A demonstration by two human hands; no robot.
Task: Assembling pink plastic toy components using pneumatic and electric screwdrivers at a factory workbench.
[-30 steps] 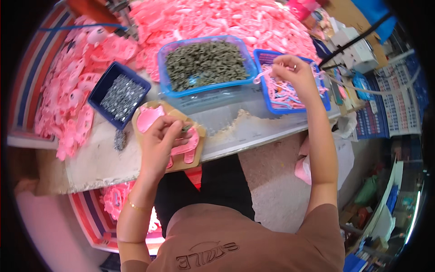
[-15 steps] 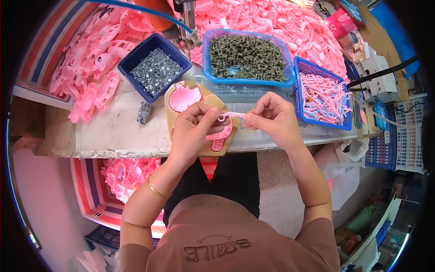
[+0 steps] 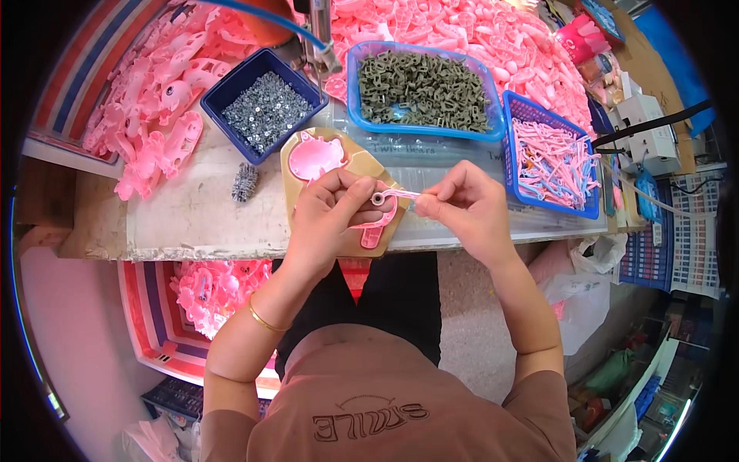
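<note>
Strip point(image 3: 402, 194) held beside the tan board point(image 3: 356, 156)

We have the thin, pale pink strip pulled out straight. Its ring end point(image 3: 378, 199) is over the right side of the board, and its other end pokes past the board's right edge. Our left hand point(image 3: 327, 215), over the lower part of the board, pinches the strip near the ring end. We cannot tell if more hides in its curled fingers. Our right hand point(image 3: 471, 212), just right of the board, pinches the other end.

On the board we see a pink cup point(image 3: 315, 158) at the top and a pink piece point(image 3: 372, 236) low down, partly under our left hand. Up and left of the board, we have a dark blue tray point(image 3: 228, 132) full of shiny metal bits point(image 3: 267, 114). A small grey heap point(image 3: 245, 183) sits left of the board, on the table point(image 3: 177, 223). Up and right of the board is a clear blue tub point(image 3: 431, 131) of dark green clips point(image 3: 423, 88). Farther right of the board, we see a blue basket point(image 3: 554, 208) with pink and blue sticks point(image 3: 550, 162). Big piles of pink parts point(image 3: 446, 29) lie behind the board.
</note>
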